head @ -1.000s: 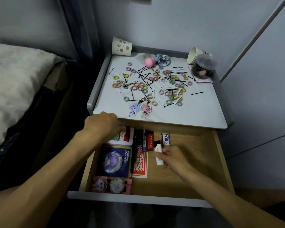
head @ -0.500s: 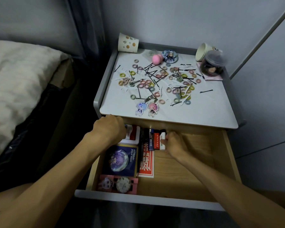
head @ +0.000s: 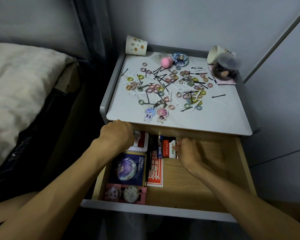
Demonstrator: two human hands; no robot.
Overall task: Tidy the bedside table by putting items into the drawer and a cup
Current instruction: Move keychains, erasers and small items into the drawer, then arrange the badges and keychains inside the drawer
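Note:
The wooden drawer (head: pixel 197 186) stands pulled out under the white bedside table (head: pixel 211 122). My right hand (head: pixel 188 150) pinches a white lighter (head: pixel 172 150) at the drawer's back, right beside a red lighter (head: pixel 166 148) and a blue lighter (head: pixel 160 148). My left hand (head: pixel 117 135) is curled over a white and red box (head: pixel 142 141) in the back left corner; its fingers are hidden. Hair ties (head: pixel 151 87), bobby pins (head: pixel 218 96) and two character keychains (head: pixel 156 113) lie scattered on the table. A dotted paper cup (head: pixel 136 45) sits at the back left.
A second cup (head: pixel 215 54) lies on its side at the back right by a clear jar (head: pixel 226 69). A pink ball (head: pixel 166 62) and a round badge (head: pixel 180 59) lie behind the ties. The drawer holds a blue card (head: pixel 128 168), a red pack (head: pixel 155 173) and a pink card (head: pixel 125 194). A bed (head: pixel 21 84) is left.
My right hand carried the white lighter from the drawer's middle to the back and set it beside the red lighter. My left hand dropped from the table's front edge onto the box.

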